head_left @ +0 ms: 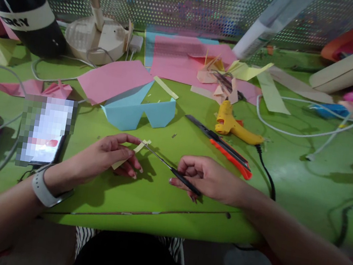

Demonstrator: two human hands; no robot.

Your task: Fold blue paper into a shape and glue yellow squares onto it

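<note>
My left hand (118, 155), with a pale watch on its wrist, pinches a narrow pale yellow paper strip (140, 146) between thumb and fingers. Closed around the dark handle of a thin metal-tipped tool (185, 181) is my right hand (201, 178). The tool's thin tip points left and reaches the strip's upper end, beside my left fingertips. Beyond my hands lies a light blue folded paper piece (124, 115) shaped like glasses. A red and black box cutter (229, 154) rests behind my right hand.
A yellow glue gun (235, 126) and its black cord lie at the right. Pink paper (118, 80) and paper scraps spread along the back. A phone (46, 135) is at the left, a dark bottle (27, 8) and a fan base (94, 40) behind it. White cables cross both sides.
</note>
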